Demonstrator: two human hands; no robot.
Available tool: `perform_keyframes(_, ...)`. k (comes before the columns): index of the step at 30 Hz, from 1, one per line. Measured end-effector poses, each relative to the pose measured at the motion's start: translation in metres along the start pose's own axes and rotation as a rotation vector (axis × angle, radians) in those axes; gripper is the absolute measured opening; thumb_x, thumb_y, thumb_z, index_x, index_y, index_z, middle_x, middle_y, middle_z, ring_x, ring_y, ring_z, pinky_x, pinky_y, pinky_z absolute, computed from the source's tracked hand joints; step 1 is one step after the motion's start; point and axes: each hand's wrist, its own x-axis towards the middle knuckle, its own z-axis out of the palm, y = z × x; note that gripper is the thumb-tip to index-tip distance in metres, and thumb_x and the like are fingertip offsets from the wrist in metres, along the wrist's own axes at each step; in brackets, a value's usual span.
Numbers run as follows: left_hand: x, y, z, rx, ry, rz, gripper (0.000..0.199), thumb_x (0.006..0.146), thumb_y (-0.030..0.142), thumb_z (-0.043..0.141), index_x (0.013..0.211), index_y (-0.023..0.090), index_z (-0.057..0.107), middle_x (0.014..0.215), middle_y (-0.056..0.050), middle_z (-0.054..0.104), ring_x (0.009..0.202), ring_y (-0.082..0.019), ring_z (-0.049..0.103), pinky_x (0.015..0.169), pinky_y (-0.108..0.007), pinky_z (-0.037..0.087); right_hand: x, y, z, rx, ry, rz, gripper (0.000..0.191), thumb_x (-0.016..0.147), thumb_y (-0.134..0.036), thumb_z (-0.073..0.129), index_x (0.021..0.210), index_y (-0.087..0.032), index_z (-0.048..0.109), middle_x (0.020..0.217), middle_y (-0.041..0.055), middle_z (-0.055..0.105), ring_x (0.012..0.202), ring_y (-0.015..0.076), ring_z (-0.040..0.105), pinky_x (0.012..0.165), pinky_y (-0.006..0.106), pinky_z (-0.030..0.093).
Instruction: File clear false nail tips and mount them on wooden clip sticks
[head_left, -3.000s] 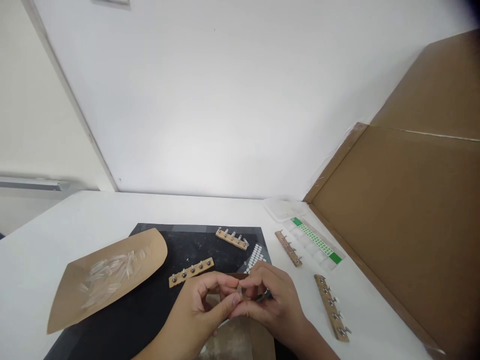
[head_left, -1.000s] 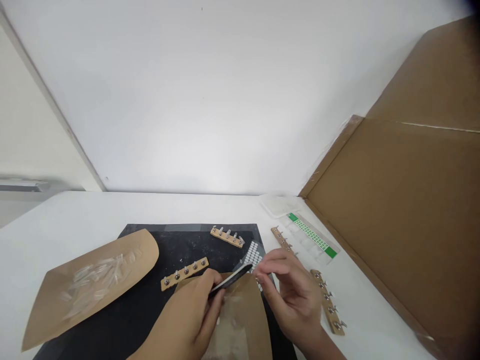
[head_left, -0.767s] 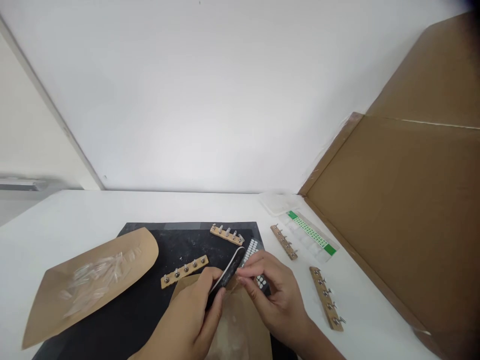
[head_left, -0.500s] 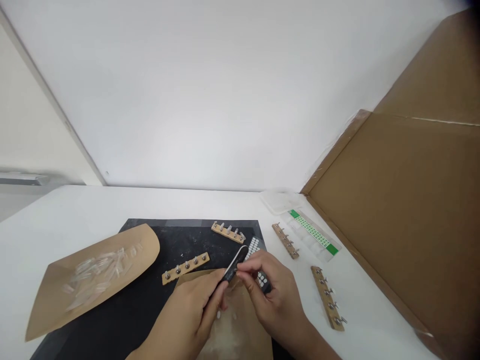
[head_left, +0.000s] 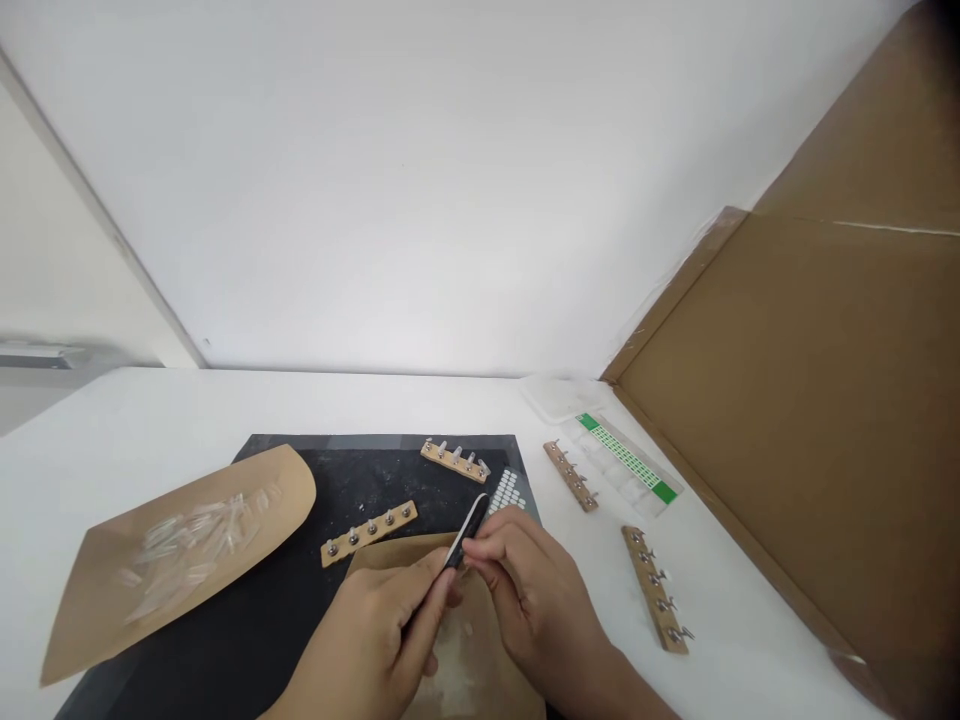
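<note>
My left hand (head_left: 382, 625) is closed on a slim black file-like strip (head_left: 469, 528) with a pale edge, which points up and away. My right hand (head_left: 529, 600) has its thumb and forefinger pinched against the strip's right side; anything between those fingertips is too small to make out. Beneath both hands lies brown paper (head_left: 457, 660) with whitish dust on it. A sheet of white oval stickers (head_left: 508, 490) shows just beyond my right hand. To the left, a wooden strip with several metal studs (head_left: 369, 534) rests on the black mat (head_left: 225, 630).
Brown paper (head_left: 97, 570) at left holds several clear pieces (head_left: 195, 540). Another studded strip (head_left: 454, 460) sits at the mat's back. Right of the mat are two more strips (head_left: 571, 476), (head_left: 654, 590), a green-striped clear packet (head_left: 628, 460) and a cardboard wall (head_left: 810, 400).
The black strip is turned more edge-on between my hands. My right fingers have shifted slightly left along it, and the dark piece with white dots under my right hand is now hidden.
</note>
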Motion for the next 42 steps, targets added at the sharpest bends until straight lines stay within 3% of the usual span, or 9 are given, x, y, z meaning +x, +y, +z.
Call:
perform_keyframes(3, -0.0004, 0.0016, -0.0006, -0.045, -0.028, -0.066, 0.035, 0.111, 0.033, 0.045, 0.094, 0.023, 0.074, 0.059, 0.003, 0.073, 0.046, -0.014, 0.072, 0.057, -0.021, 0.056, 0.0009, 0.0005, 0.0019, -0.080, 0.062, -0.014, 0.018, 0.109, -0.009, 0.051, 0.102, -0.021, 0.063, 0.096, 0.0058, 0.064, 0.086, 0.0198, 0.063, 0.073, 0.032, 0.052)
perform_keyframes(10, -0.0011, 0.0035, -0.0036, -0.106, -0.082, -0.151, 0.038, 0.111, 0.036, 0.045, 0.088, 0.023, 0.073, 0.044, 0.006, 0.065, 0.035, -0.015, 0.068, 0.044, -0.018, 0.048, -0.0018, 0.0031, 0.0080, -0.065, -0.017, -0.040, 0.018, 0.108, -0.009, 0.051, 0.100, -0.022, 0.061, 0.092, 0.0052, 0.063, 0.083, 0.0200, 0.063, 0.069, 0.031, 0.054)
perform_keyframes(15, -0.0003, 0.0042, -0.0023, -0.125, -0.067, -0.179, 0.039, 0.111, 0.038, 0.045, 0.086, 0.023, 0.071, 0.041, 0.006, 0.062, 0.033, -0.015, 0.065, 0.043, -0.018, 0.046, -0.0032, 0.0041, 0.0101, -0.086, 0.059, -0.015, 0.018, 0.108, -0.008, 0.051, 0.103, -0.022, 0.061, 0.095, 0.0064, 0.062, 0.088, 0.0213, 0.063, 0.075, 0.034, 0.053)
perform_keyframes(20, -0.0008, 0.0060, -0.0016, -0.140, -0.063, -0.185, 0.036, 0.109, 0.035, 0.048, 0.082, 0.023, 0.069, 0.043, 0.006, 0.060, 0.033, -0.013, 0.063, 0.044, -0.018, 0.044, -0.0012, 0.0017, 0.0100, -0.063, -0.042, -0.075, 0.018, 0.107, -0.007, 0.053, 0.099, -0.022, 0.060, 0.093, 0.0050, 0.063, 0.084, 0.0199, 0.062, 0.071, 0.031, 0.051)
perform_keyframes(25, -0.0009, 0.0055, -0.0013, -0.134, -0.098, -0.236, 0.041, 0.110, 0.039, 0.045, 0.082, 0.023, 0.070, 0.041, 0.006, 0.058, 0.032, -0.014, 0.062, 0.042, -0.018, 0.043, 0.0013, -0.0003, 0.0084, -0.119, 0.023, -0.066, 0.019, 0.106, -0.006, 0.051, 0.099, -0.022, 0.060, 0.092, 0.0061, 0.062, 0.084, 0.0213, 0.061, 0.072, 0.032, 0.051)
perform_keyframes(30, -0.0009, 0.0061, -0.0002, -0.103, -0.071, -0.209, 0.045, 0.110, 0.039, 0.045, 0.077, 0.022, 0.069, 0.043, 0.006, 0.058, 0.033, -0.012, 0.060, 0.044, -0.018, 0.043, -0.0002, 0.0000, 0.0056, -0.101, -0.113, -0.105, 0.020, 0.106, -0.007, 0.051, 0.096, -0.021, 0.059, 0.091, 0.0059, 0.063, 0.083, 0.0210, 0.062, 0.070, 0.030, 0.051)
perform_keyframes(34, 0.0012, 0.0076, -0.0003, -0.119, -0.054, -0.197, 0.044, 0.110, 0.035, 0.045, 0.077, 0.021, 0.070, 0.040, 0.007, 0.055, 0.031, -0.011, 0.056, 0.045, -0.018, 0.043, -0.0003, 0.0030, 0.0059, -0.137, -0.042, -0.073, 0.019, 0.107, -0.007, 0.050, 0.098, -0.021, 0.059, 0.091, 0.0058, 0.062, 0.082, 0.0208, 0.060, 0.071, 0.031, 0.050)
perform_keyframes(39, 0.0010, 0.0048, -0.0006, -0.080, -0.057, -0.132, 0.040, 0.109, 0.031, 0.046, 0.077, 0.022, 0.069, 0.041, 0.006, 0.055, 0.037, -0.012, 0.057, 0.043, -0.017, 0.040, -0.0022, 0.0038, 0.0065, -0.084, -0.173, -0.069, 0.018, 0.108, -0.010, 0.051, 0.097, -0.021, 0.058, 0.091, 0.0054, 0.063, 0.083, 0.0211, 0.060, 0.071, 0.031, 0.050)
perform_keyframes(42, 0.0004, 0.0019, -0.0007, -0.071, -0.042, -0.085, 0.039, 0.109, 0.030, 0.046, 0.078, 0.022, 0.068, 0.045, 0.005, 0.057, 0.043, -0.013, 0.061, 0.043, -0.017, 0.040, -0.0023, 0.0035, 0.0078, -0.097, -0.104, -0.049, 0.018, 0.108, -0.008, 0.050, 0.099, -0.021, 0.059, 0.092, 0.0056, 0.061, 0.084, 0.0207, 0.059, 0.072, 0.031, 0.049)
